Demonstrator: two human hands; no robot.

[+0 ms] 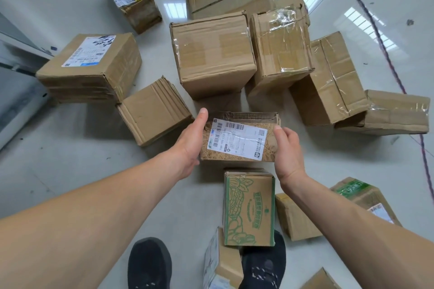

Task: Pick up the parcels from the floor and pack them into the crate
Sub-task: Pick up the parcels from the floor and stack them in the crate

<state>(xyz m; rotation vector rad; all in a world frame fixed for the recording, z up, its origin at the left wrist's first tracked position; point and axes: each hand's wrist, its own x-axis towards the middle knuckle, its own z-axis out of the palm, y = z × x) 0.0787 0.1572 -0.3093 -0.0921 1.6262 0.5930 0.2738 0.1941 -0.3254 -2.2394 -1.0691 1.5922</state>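
A small printed cardboard parcel (239, 138) with a white shipping label is held between both hands above the floor. My left hand (190, 143) grips its left side, thumb up along the edge. My right hand (288, 148) grips its right side, thumb on the top face. Several more brown parcels lie on the glossy floor around it: a large one (211, 54) just beyond, a small one (152, 110) to the left, and a green-printed box (249, 206) right below the held parcel. No crate is in view.
A labelled box (91, 65) lies at left and a taped cluster (328, 80) at right. Small parcels (298, 218) sit near my black shoes (150, 263). A grey ledge (16, 58) runs along the left edge. A dark cable (385, 54) crosses the floor at right.
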